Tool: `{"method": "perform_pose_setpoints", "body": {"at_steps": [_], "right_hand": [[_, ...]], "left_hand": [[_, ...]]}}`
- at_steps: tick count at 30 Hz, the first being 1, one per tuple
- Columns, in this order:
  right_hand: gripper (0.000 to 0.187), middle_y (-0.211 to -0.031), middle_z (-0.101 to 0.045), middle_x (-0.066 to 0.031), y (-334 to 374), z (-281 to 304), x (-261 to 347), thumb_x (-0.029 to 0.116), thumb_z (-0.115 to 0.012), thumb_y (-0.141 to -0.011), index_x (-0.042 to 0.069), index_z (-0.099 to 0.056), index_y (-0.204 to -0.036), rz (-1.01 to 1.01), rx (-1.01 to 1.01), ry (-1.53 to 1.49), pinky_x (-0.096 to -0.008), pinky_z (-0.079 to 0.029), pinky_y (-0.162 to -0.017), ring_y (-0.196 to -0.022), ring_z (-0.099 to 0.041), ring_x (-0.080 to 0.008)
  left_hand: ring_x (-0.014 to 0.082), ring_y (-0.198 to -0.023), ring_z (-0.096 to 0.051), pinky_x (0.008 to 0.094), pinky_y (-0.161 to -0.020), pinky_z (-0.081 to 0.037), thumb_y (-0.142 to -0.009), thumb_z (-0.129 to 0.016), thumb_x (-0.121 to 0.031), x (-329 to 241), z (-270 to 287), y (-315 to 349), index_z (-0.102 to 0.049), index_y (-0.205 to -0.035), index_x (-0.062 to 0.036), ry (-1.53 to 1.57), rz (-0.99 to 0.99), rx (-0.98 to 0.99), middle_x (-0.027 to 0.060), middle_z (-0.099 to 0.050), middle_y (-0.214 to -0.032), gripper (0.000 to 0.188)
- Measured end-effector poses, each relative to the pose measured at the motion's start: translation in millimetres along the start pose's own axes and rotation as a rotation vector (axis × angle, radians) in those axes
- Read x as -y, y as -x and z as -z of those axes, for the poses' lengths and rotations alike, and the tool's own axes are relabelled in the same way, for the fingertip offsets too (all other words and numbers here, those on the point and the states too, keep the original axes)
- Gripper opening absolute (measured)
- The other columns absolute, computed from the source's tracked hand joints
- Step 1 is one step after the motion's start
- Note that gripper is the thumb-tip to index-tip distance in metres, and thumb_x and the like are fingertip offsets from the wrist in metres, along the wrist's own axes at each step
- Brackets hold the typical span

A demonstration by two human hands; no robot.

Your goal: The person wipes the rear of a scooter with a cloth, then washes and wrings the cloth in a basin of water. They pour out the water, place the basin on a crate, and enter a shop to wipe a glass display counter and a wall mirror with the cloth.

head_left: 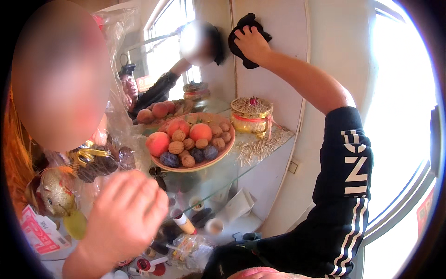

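My right hand (252, 44) is raised high and presses a black cloth (246, 29) flat against the upright mirror panel (278, 28) at the back. My left hand (124, 213) hovers low and close to the camera, fingers loosely curled, holding nothing that I can see. Between the two hands, on a glass shelf (253, 160), stands a round bowl (204, 163) filled with peaches, walnuts and dark plums.
A small golden lidded pot (251, 115) sits on straw right of the bowl. Crinkled clear wrap (116, 93) and gold ornaments (55, 190) crowd the left. Below the shelf lie small bottles and jars (186, 223). A bright window (404, 93) is at the right.
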State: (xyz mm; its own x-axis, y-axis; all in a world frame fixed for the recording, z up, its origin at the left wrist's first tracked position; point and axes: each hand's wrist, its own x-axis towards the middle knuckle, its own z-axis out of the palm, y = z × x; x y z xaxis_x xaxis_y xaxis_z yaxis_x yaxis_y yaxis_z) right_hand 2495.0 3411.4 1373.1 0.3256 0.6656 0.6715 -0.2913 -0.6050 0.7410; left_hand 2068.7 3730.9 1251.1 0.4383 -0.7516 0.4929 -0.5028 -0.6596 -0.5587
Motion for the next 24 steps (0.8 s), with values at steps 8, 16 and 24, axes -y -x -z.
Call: {"method": "perform_pose_setpoints", "body": {"at_steps": [8,16,24], "right_hand": [[0.040,-0.137,-0.056,-0.0145,-85.5,8.2,-83.1,0.021,-0.051,-0.099,0.007,-0.063,-0.135,-0.313,-0.008,0.287,-0.0552,-0.038,-0.109,-0.132,-0.046,-0.0367],[0.044,-0.143,-0.056,-0.0131,-139.7,-7.7,-144.0,0.027,-0.048,-0.099,0.005,-0.068,-0.132,-0.586,-0.070,0.182,-0.0595,-0.022,-0.119,-0.141,-0.040,-0.0414],[0.047,-0.144,-0.056,-0.0141,-145.0,-16.1,-104.7,0.035,-0.054,-0.098,0.010,-0.065,-0.137,-0.404,0.093,0.181,-0.0620,-0.020,-0.120,-0.142,-0.037,-0.0482]], "left_hand": [[0.0333,-0.123,-0.058,0.0502,-0.106,-0.046,-0.087,-0.062,-0.016,-35.6,-27.6,35.9,-0.062,-0.127,-0.0031,0.163,0.078,0.208,0.0151,-0.062,-0.127,0.042],[0.0351,-0.126,-0.056,0.0532,-0.107,-0.045,-0.088,-0.070,-0.019,-29.7,-69.5,53.2,-0.059,-0.131,-0.0049,0.149,0.223,0.193,0.0146,-0.061,-0.129,0.047],[0.0384,-0.125,-0.057,0.0509,-0.104,-0.047,-0.076,-0.077,-0.023,-25.4,-79.2,67.1,-0.060,-0.127,0.0002,0.246,0.289,0.222,0.0174,-0.062,-0.129,0.059]]}}
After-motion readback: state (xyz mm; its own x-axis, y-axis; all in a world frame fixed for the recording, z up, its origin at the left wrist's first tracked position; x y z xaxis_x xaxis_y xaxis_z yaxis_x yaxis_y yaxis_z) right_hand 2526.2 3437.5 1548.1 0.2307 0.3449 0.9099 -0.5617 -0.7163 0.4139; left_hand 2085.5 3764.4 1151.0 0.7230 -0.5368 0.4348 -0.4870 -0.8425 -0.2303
